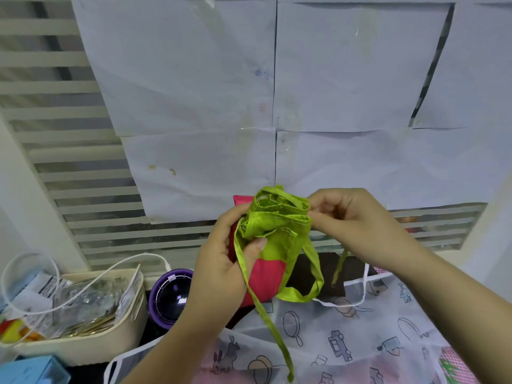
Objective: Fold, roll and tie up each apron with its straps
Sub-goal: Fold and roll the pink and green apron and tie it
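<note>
Two hands hold one green-and-pink apron (277, 228) in the air at the scene's middle, already folded and rolled into a bundle. The left hand (221, 261) wraps the bundle's left side, thumb pressed onto the green cloth. The right hand (352, 217) pinches the bundle's upper right edge with curled fingers. One green strap (274, 328) hangs loose toward the near edge and a second strap (315, 273) droops in a slack loop below the roll, so the tying appears barely begun. A white cartoon-print apron (346, 342) lies spread out underneath, near and right, apparently not yet folded. At the left stand a beige basket (83, 347) and a purple round device (171, 295).
</note>
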`<state>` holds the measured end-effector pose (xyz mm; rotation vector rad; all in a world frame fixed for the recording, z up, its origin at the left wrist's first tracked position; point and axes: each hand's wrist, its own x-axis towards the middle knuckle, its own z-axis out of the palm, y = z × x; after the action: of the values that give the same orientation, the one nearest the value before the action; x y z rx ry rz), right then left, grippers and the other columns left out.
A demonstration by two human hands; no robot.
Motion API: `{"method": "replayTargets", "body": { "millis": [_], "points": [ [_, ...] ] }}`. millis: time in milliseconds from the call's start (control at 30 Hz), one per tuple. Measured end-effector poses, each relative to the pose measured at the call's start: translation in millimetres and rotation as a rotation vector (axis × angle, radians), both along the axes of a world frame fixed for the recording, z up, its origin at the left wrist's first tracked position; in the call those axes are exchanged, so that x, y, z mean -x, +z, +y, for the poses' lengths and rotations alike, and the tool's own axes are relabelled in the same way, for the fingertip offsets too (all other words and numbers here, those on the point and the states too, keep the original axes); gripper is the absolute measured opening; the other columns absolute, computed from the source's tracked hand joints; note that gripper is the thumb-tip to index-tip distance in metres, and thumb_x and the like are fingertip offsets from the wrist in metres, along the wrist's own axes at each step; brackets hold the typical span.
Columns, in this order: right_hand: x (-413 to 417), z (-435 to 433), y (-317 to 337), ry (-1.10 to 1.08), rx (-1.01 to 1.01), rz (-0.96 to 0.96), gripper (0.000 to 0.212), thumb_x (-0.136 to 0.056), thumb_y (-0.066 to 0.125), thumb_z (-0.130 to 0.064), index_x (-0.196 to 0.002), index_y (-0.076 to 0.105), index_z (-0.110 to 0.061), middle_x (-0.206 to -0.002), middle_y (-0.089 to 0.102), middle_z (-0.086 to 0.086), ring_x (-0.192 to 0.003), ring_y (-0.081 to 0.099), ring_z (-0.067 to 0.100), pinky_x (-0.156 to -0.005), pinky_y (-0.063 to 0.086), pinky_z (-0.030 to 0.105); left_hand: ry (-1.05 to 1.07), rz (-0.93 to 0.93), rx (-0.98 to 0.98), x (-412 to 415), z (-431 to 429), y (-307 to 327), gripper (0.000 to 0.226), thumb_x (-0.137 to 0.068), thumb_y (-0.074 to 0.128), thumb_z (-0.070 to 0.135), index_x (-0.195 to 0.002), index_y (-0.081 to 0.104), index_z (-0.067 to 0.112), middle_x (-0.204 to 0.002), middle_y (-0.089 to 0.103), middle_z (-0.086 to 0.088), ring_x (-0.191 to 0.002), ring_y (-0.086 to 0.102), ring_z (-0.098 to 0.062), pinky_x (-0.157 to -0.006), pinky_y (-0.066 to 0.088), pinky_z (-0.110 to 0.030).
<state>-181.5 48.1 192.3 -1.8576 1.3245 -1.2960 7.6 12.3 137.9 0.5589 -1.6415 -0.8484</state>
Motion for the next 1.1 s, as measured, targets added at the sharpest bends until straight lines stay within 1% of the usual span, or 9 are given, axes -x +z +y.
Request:
{"method": "replayTargets", "body": {
  "millis": [233, 333, 467, 567, 633, 733, 833, 967, 1100],
  "points": [
    [-8.6, 0.5, -19.1, -0.02, -0.034, 0.223, 0.025, -0.09, 0.063, -0.011, -0.076, 0.064, -0.032, -0.064, 0.064, -0.016, -0.061, 0.055, -0.003, -0.061, 0.042, 0.015, -0.067, 0.178, -0.241, 1.6, -9.6, 5.9, 0.033, -0.076, 0.062, 0.015, -0.107, 0.06, 0.026, -0.098, 0.072, 0.006, -0.093, 0.068, -0.014, -0.081, 0.057, -0.031],
    [-7.9, -1.7, -24.2, -0.044, -0.034, 0.25, 0.021, -0.09, 0.064, -0.016, -0.078, 0.065, -0.034, -0.065, 0.062, -0.019, -0.062, 0.054, 0.013, -0.062, 0.043, 0.027, -0.127, 0.218, -0.315, 2.9, -9.6, 6.7, 0.033, -0.076, 0.063, 0.014, -0.108, 0.061, 0.019, -0.098, 0.073, 0.0, -0.092, 0.069, -0.02, -0.078, 0.058, -0.037],
    [-9.5, -3.1, -25.5, -0.022, -0.011, 0.366, 0.02, -0.088, 0.062, -0.027, -0.075, 0.059, -0.042, -0.066, 0.06, -0.024, -0.059, 0.052, 0.023, -0.058, 0.042, 0.032, -0.214, 0.336, -0.438, 3.9, -9.9, 6.8, 0.031, -0.073, 0.06, 0.01, -0.104, 0.059, 0.014, -0.084, 0.073, 0.002, -0.075, 0.07, -0.015, -0.062, 0.058, -0.029],
    [-7.4, -1.3, -28.0, 0.019, 0.004, 0.544, 0.013, -0.09, 0.058, -0.032, -0.082, 0.064, -0.04, -0.069, 0.06, -0.021, -0.064, 0.056, 0.003, -0.058, 0.038, 0.013, -0.202, 0.312, -0.454, 1.4, -10.7, 2.2, 0.031, -0.074, 0.06, 0.011, -0.105, 0.059, 0.015, -0.083, 0.073, 0.004, -0.075, 0.07, -0.015, -0.063, 0.058, -0.028],
    [-4.2, 0.5, -31.6, -0.019, 0.055, 0.634, 0.023, -0.088, 0.051, -0.044, -0.09, 0.07, -0.031, -0.079, 0.059, -0.022, -0.077, 0.056, -0.004, -0.067, 0.04, 0.011, -0.183, 0.29, -0.456, -1.7, -12.1, -1.6, 0.034, -0.075, 0.062, 0.013, -0.109, 0.06, 0.016, -0.089, 0.073, 0.003, -0.081, 0.07, -0.017, -0.068, 0.059, -0.031],
    [-0.7, 2.3, -31.3, -0.101, 0.067, 0.462, 0.046, -0.081, 0.041, -0.06, -0.11, 0.066, -0.034, -0.102, 0.056, -0.02, -0.086, 0.055, -0.009, -0.077, 0.041, 0.011, -0.154, 0.236, -0.422, -3.7, -15.4, -5.3, 0.035, -0.076, 0.064, 0.016, -0.111, 0.06, 0.017, -0.096, 0.073, 0.002, -0.09, 0.07, -0.019, -0.072, 0.058, -0.031],
    [-8.7, -1.7, -25.2, -0.012, -0.164, 0.129, 0.073, -0.072, 0.056, -0.07, -0.135, 0.049, -0.033, -0.126, 0.056, -0.021, -0.104, 0.056, -0.01, -0.09, 0.045, 0.015, -0.159, 0.2, -0.403, 0.9, -14.8, -6.4, 0.033, -0.078, 0.064, 0.016, -0.11, 0.061, 0.018, -0.099, 0.073, 0.001, -0.092, 0.07, -0.018, -0.072, 0.056, -0.026],
    [-24.8, -14.1, -33.2, 0.148, -0.322, -0.01, 0.041, -0.08, 0.066, -0.042, -0.117, 0.064, -0.026, -0.11, 0.071, -0.008, -0.103, 0.066, 0.005, -0.089, 0.052, 0.025, -0.182, 0.162, -0.424, 12.6, -12.0, -8.0, 0.032, -0.075, 0.065, 0.02, -0.106, 0.062, 0.022, -0.096, 0.073, 0.003, -0.093, 0.069, -0.016, -0.079, 0.055, -0.032],
    [-25.6, -15.0, -44.9, 0.086, -0.28, -0.056, 0.029, -0.084, 0.06, -0.041, -0.103, 0.071, -0.022, -0.099, 0.074, -0.005, -0.094, 0.069, 0.01, -0.083, 0.054, 0.025, -0.176, 0.148, -0.457, 12.5, -15.4, -11.6, 0.032, -0.075, 0.065, 0.021, -0.106, 0.063, 0.022, -0.101, 0.072, -0.001, -0.098, 0.068, -0.021, -0.086, 0.053, -0.04]
  ]
}}
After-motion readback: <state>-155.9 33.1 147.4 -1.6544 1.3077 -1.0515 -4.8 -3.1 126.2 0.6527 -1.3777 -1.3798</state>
